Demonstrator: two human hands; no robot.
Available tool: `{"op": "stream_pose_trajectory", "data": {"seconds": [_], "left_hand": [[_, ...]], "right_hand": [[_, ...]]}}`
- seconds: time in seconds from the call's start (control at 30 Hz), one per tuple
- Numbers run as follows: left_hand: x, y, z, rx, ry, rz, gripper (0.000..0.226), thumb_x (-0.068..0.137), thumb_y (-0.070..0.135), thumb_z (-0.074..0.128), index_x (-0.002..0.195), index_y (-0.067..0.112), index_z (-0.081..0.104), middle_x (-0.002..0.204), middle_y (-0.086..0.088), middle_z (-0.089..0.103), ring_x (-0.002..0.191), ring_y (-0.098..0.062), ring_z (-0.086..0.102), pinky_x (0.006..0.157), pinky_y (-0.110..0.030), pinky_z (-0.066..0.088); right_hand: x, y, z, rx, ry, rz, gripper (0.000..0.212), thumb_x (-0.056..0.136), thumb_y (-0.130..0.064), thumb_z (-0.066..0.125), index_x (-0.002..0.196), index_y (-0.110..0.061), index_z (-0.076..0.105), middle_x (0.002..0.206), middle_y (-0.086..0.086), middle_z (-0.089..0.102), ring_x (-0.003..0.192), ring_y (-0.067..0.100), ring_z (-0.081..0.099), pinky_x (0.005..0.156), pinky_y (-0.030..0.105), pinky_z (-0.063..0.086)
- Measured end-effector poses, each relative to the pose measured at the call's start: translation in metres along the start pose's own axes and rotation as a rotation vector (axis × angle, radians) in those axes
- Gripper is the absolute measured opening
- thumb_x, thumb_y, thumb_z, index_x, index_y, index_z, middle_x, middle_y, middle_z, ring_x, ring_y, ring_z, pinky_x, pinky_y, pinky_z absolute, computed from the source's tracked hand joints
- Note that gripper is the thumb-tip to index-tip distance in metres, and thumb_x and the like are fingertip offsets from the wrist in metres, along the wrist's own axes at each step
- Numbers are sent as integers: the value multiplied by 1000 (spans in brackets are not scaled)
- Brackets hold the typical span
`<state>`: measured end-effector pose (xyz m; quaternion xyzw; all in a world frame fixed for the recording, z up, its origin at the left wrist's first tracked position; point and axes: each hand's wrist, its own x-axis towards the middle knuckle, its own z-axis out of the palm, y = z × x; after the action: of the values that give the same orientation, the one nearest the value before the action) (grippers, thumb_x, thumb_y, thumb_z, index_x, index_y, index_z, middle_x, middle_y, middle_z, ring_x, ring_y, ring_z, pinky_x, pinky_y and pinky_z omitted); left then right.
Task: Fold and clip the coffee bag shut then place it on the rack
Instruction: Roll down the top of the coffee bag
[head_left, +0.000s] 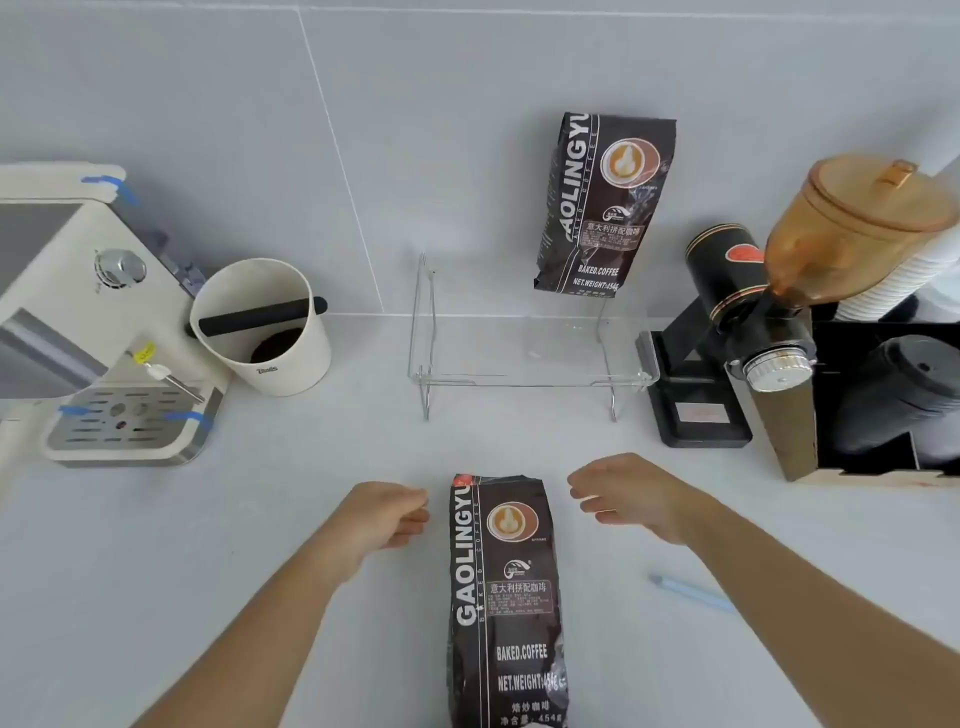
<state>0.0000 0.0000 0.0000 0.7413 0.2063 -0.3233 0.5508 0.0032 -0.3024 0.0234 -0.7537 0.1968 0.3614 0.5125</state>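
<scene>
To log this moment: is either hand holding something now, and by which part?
Nothing is held. The left hand and right hand flank the coffee bag, not touching it.

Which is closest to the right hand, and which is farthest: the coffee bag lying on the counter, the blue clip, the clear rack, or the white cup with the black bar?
From the right hand:
1. Coffee bag, just to its left.
2. Blue clip, near the right forearm.
3. Clear rack, behind, toward the wall.
4. White cup, far left by the coffee machine.
</scene>
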Motion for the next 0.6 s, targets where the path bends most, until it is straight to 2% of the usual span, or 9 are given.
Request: {"op": "stream_pose_trajectory", "data": {"seconds": [0.13, 0.27, 0.43, 0.6], "left_hand": [[1, -13, 22, -217, 23, -61, 23, 90, 24, 60, 97, 5, 70, 106, -17, 73, 95, -26, 70, 78, -30, 55], [1, -9, 38, -304, -15, -46, 32, 89, 30, 59, 99, 3, 73, 102, -14, 77, 95, -26, 70, 88, -35, 53], [4, -4, 48, -358, -19, -66, 38, 89, 33, 62, 103, -1, 71, 101, -15, 77, 83, -23, 72, 71, -29, 54], [0, 2, 52, -372, 13, -81, 41, 85, 35, 67, 101, -3, 71, 87, -14, 77, 68, -21, 70, 62, -27, 54]], "right_hand": [[5, 20, 15, 186, 23, 23, 23, 88, -24, 66, 103, -8, 68, 111, 12, 71, 97, 21, 67, 91, 33, 53], [11, 29, 36, 244, -32, 16, 22, 91, -27, 62, 100, -9, 70, 104, 9, 73, 93, 19, 67, 92, 33, 52], [15, 29, 54, 330, -13, -28, 18, 90, -18, 63, 100, -5, 72, 98, 15, 73, 86, 21, 64, 99, 43, 50], [15, 27, 64, 377, 36, -50, 19, 89, -16, 64, 96, 1, 69, 88, 12, 69, 79, 22, 62, 84, 39, 51]]}}
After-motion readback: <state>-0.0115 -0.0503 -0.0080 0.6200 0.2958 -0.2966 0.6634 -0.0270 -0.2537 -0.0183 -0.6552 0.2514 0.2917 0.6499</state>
